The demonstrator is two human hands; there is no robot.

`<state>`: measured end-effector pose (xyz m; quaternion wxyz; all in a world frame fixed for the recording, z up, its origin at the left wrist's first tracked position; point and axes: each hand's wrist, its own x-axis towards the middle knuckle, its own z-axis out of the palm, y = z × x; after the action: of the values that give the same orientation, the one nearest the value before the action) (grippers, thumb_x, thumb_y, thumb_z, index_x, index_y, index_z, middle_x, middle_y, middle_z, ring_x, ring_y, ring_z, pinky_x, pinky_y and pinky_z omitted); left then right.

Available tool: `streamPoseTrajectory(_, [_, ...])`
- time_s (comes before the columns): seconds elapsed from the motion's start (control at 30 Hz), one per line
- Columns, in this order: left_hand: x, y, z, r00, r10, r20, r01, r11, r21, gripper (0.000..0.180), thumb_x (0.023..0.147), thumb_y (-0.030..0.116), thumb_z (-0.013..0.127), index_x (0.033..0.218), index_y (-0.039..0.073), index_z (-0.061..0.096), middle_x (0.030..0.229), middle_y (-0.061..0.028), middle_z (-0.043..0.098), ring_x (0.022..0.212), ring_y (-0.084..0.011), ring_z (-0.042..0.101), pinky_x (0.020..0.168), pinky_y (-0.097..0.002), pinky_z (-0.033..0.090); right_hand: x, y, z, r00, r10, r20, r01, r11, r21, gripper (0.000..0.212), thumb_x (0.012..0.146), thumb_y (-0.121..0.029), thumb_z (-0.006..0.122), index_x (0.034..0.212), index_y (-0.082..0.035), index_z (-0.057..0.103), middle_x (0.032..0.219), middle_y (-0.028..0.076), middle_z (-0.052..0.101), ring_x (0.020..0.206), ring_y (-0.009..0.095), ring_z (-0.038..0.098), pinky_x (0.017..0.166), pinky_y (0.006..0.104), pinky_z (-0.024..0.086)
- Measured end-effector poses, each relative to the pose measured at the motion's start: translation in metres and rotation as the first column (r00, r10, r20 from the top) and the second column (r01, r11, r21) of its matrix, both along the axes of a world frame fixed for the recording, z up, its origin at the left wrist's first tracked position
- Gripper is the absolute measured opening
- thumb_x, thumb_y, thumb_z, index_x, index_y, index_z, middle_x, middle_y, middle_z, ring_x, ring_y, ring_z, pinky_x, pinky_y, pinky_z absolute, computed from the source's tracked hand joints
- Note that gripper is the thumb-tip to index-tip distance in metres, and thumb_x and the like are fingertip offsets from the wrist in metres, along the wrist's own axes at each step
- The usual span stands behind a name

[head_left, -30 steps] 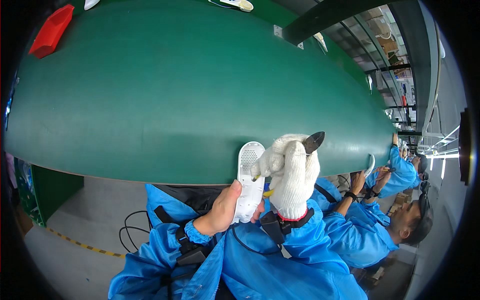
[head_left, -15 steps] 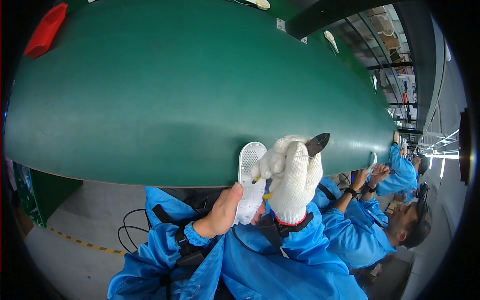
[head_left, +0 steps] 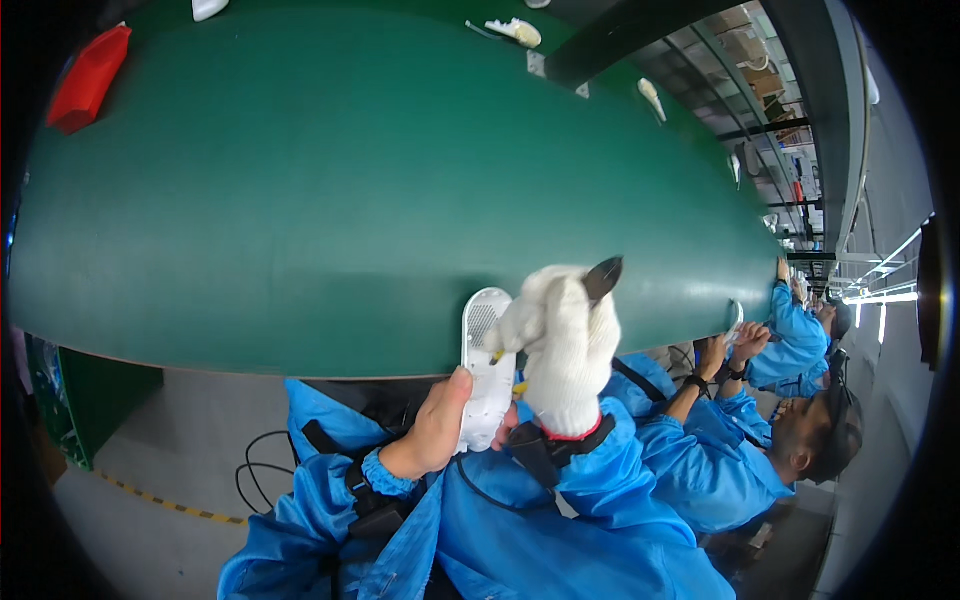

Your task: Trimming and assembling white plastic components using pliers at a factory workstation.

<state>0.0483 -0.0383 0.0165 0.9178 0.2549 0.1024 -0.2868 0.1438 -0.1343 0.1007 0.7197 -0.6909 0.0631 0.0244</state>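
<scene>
A white plastic housing (head_left: 486,400), rounded at the far end with a perforated grille, is held at the table's near edge. My bare left hand (head_left: 436,428) grips its lower part, thumb on the left side and fingertips showing on the right. Over its right side is my right hand (head_left: 565,350), in a white knitted glove and closed around a pair of pliers (head_left: 604,279). The dark jaws point up and away from the housing, and bits of yellow handle show below the fist. Gloved fingertips overlap the grille; whether they press on it I cannot tell.
The green table (head_left: 300,200) curves away ahead. A red bin (head_left: 90,80) stands far left; white parts (head_left: 515,33) lie along the far side. A black post (head_left: 620,45) rises from the table. On the right, a co-worker in blue (head_left: 715,440) holds a white part (head_left: 735,318).
My view has tilted up a little, showing more of the table's far side. The gloved hand with the pliers and the housing have shifted slightly left in view; both grips stay the same.
</scene>
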Motion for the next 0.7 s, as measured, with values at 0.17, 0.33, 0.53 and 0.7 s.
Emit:
streamPoseTrajectory(0.17, [-0.001,-0.006,-0.003,0.999,0.035,0.026,-0.036,0.999,0.03,0.069,0.108,0.055,0.024,0.12,-0.003,0.059,0.093,-0.0116,0.069,0.078,-0.0184,0.068,0.071,-0.0316,0.057,-0.004,0.005,0.004,0.999,0.003,0.039,0.002,0.993,-0.119,0.022,0.106,-0.018,0.045,0.108,0.003,0.054,0.069,0.01,0.054,0.056,0.019,0.056,0.054,0.0367,0.052])
streamPoseTrajectory(0.33, [-0.015,0.002,-0.011,0.983,-0.038,0.181,0.023,0.997,0.079,0.054,0.11,0.041,0.036,0.136,-0.004,0.05,0.112,-0.0135,0.066,0.099,-0.0193,0.067,0.088,-0.0335,0.055,-0.007,0.0,0.003,1.0,0.0,0.021,0.002,0.996,-0.085,0.02,0.105,-0.015,0.048,0.109,0.002,0.058,0.07,0.003,0.057,0.057,0.011,0.057,0.055,0.0271,0.048])
streamPoseTrajectory(0.53, [-0.036,0.023,0.014,0.934,-0.197,0.299,0.055,0.905,0.422,0.037,0.106,0.018,0.043,0.135,-0.006,0.046,0.102,-0.0138,0.068,0.088,-0.0179,0.068,0.08,-0.0312,0.055,0.01,0.002,0.007,1.0,-0.028,-0.009,0.029,0.984,0.177,0.026,0.106,-0.021,0.047,0.105,0.004,0.056,0.065,0.004,0.05,0.052,0.014,0.052,0.052,0.0319,0.05])
streamPoseTrajectory(0.7, [-0.019,0.011,0.018,0.968,-0.089,0.236,-0.057,0.833,0.55,0.03,0.107,0.014,0.036,0.12,-0.006,0.054,0.086,-0.0105,0.067,0.073,-0.0141,0.064,0.069,-0.0298,0.054,0.01,0.001,0.009,0.999,0.003,0.044,-0.012,0.978,0.208,0.026,0.106,-0.021,0.047,0.112,0.003,0.057,0.067,0.005,0.053,0.055,0.016,0.056,0.054,0.0329,0.052])
